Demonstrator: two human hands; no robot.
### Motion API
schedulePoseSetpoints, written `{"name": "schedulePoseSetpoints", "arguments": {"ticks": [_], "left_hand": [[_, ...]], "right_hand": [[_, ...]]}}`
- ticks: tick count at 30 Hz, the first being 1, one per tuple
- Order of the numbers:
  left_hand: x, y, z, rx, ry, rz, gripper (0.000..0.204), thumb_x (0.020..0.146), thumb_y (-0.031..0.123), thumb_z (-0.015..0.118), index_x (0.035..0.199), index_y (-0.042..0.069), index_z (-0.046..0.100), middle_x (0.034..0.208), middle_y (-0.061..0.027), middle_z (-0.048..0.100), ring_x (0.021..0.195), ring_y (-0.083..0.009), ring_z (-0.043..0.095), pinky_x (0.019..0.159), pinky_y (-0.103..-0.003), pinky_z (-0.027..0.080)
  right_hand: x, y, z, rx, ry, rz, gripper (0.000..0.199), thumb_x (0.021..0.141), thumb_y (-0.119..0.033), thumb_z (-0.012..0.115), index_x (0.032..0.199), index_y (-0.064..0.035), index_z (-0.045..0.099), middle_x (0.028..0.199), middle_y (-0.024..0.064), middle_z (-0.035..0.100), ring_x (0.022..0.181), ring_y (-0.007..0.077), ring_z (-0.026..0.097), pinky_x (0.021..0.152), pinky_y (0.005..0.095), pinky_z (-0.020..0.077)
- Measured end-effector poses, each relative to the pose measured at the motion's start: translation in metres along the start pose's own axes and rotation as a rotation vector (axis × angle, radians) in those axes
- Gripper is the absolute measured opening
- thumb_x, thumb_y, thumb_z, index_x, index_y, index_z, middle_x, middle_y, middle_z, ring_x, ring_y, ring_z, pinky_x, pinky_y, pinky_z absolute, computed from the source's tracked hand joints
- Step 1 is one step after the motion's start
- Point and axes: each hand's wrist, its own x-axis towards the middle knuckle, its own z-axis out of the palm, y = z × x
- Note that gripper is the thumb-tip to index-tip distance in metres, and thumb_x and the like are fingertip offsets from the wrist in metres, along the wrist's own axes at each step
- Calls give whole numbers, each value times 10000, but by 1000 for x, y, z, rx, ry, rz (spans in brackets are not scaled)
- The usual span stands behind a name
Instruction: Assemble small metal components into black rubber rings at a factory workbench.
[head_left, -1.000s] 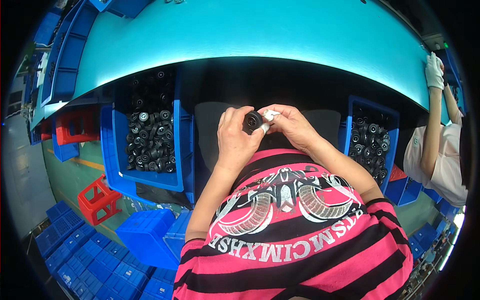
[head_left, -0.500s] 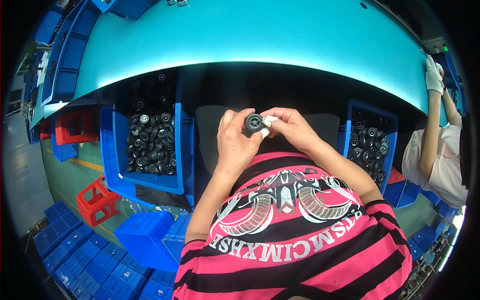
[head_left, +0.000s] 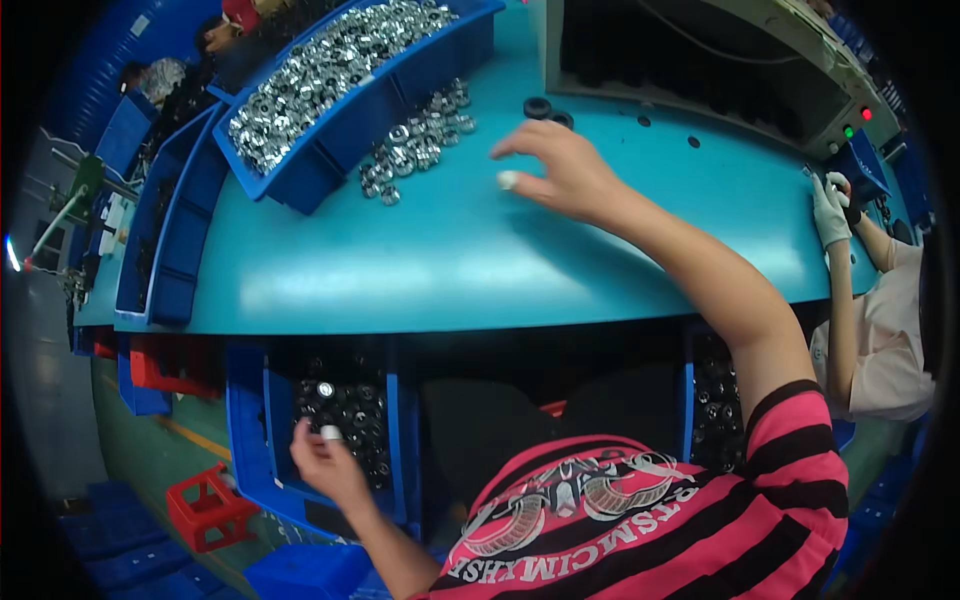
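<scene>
Moved apart since the earlier frame, no more holding anything together. At left, see the left hand (head_left: pixel 328 470) over a blue plastic crate (head_left: pixel 402 450) of small black round wheels (head_left: pixel 365 415), with fingers loosely parted and nothing clearly visible between. Next, find shiny silver round pieces (head_left: pixel 420 150) on the flat turquoise bench (head_left: pixel 400 280). Farther right, see the right hand (head_left: pixel 570 175) above, with fingers wide and unloaded. Probably in a fetching step, calling for narrowing the right fingers around one piece.

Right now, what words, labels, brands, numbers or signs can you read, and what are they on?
Striped shirt: white lettering, legible, but I won't copy it out.
Co-worker's pale top: a small green mark, too small to read.
Any other marks are too small or blurred to read.
</scene>
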Motion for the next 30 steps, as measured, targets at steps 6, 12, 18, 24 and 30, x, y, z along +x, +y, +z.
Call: {"name": "schedulePoseSetpoints", "arguments": {"ticks": [6, 12, 18, 24, 30], "left_hand": [[-37, 105, 99, -222, -373, 324, 310, 870, -23, 668, 1168, 48, 717, 829, -87, 603, 700, -219, 579, 618, -346, 480], [-49, 121, 112, -346, -585, 394, 306, 833, -30, 693, 1128, 48, 718, 755, -89, 589, 644, -259, 580, 588, -379, 483], [-47, 113, 122, -424, -616, 460, 311, 825, -57, 708, 1118, 44, 732, 756, -78, 609, 601, -182, 577, 536, -307, 461], [-57, 147, 121, -487, -632, 544, 312, 818, -63, 708, 1108, 49, 734, 763, -96, 625, 623, -216, 598, 561, -324, 476], [-64, 142, 119, -468, -686, 531, 289, 839, -43, 716, 1113, 47, 732, 753, -96, 614, 622, -228, 594, 565, -332, 475]], "right_hand": [[115, 41, 76, -251, -35, 93, 628, 793, -542, 764, 1342, -251, 671, 1497, 106, 489, 1365, 379, 438, 1089, 575, 393], [98, 50, 90, -130, -34, 66, 511, 887, -525, 683, 1285, -206, 710, 1426, 101, 566, 1306, 366, 484, 1055, 532, 411], [94, 61, 74, -64, 73, 59, 455, 924, -466, 677, 1288, -196, 704, 1408, 103, 577, 1281, 358, 519, 1063, 547, 418], [145, 89, 75, -176, -57, 378, 423, 996, -442, 576, 1344, -227, 683, 1442, 103, 540, 1357, 340, 470, 1107, 555, 396], [131, 76, 75, -166, -91, 316, 386, 1001, -435, 582, 1306, -231, 702, 1389, 93, 560, 1322, 342, 492, 1092, 528, 395]]}}
